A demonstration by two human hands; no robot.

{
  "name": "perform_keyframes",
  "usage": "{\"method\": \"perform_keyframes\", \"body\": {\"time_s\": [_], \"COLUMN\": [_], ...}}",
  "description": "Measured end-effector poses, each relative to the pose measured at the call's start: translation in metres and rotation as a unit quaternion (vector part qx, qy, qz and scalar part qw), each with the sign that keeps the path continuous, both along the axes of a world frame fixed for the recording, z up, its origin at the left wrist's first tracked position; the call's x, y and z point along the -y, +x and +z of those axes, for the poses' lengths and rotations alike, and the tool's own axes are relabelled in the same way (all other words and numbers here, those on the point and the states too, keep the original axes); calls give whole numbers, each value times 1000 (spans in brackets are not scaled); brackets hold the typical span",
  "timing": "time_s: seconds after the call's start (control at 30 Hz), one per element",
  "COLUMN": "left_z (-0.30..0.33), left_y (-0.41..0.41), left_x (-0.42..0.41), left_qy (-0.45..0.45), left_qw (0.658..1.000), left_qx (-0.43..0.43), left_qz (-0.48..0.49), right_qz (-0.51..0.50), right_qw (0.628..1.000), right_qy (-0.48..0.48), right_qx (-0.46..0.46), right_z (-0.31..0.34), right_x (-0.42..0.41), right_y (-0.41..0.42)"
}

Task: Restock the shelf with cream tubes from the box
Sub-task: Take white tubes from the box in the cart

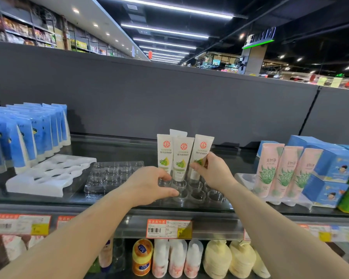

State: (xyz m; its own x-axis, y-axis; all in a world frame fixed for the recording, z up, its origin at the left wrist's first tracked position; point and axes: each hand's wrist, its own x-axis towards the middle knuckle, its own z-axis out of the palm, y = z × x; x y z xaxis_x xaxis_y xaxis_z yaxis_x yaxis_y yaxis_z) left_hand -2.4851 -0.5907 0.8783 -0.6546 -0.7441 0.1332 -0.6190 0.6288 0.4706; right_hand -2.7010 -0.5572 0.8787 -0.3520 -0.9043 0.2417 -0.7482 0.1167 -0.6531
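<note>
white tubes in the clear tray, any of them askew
Yes: the right tube, pinched by the right hand, leans right, while the two beside it stand upright in the tray. The left hand rests on the tray.

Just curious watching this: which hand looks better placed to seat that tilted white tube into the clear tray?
The right hand, probably: it already pinches the tilted white tube above the clear tray. The left hand rests on the tray's front, seemingly steadying it.
</note>
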Motion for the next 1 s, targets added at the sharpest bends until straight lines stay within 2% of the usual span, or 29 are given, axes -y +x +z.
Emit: {"method": "perform_keyframes", "body": {"time_s": [0.17, 0.47, 0.63, 0.77, 0.87, 1.0], "left_z": [-1, -1, 1, 7, 11, 12], "left_y": [0, -3, -6, 6, 31, 96], "left_x": [0, -7, -18, -34, -47, -60], "left_qy": [-5, 0, -54, -88, -144, -179], "left_qw": [1000, 999, 997, 994, 986, 978], "left_qx": [2, 29, 37, -21, -28, -7], "left_qz": [6, 21, 28, 62, 82, 110], "right_qz": [25, 26, 14, -36, -59, -35], "right_qw": [999, 999, 998, 999, 997, 997], "right_qy": [18, 43, 58, 10, -33, -64], "right_qx": [-37, 1, 14, 33, 48, -25], "right_z": [-3, -8, 1, 11, 14, 13], "right_x": [-2, 2, -2, -28, -58, -79], "right_y": [1, -5, -8, 4, 35, 111]}}
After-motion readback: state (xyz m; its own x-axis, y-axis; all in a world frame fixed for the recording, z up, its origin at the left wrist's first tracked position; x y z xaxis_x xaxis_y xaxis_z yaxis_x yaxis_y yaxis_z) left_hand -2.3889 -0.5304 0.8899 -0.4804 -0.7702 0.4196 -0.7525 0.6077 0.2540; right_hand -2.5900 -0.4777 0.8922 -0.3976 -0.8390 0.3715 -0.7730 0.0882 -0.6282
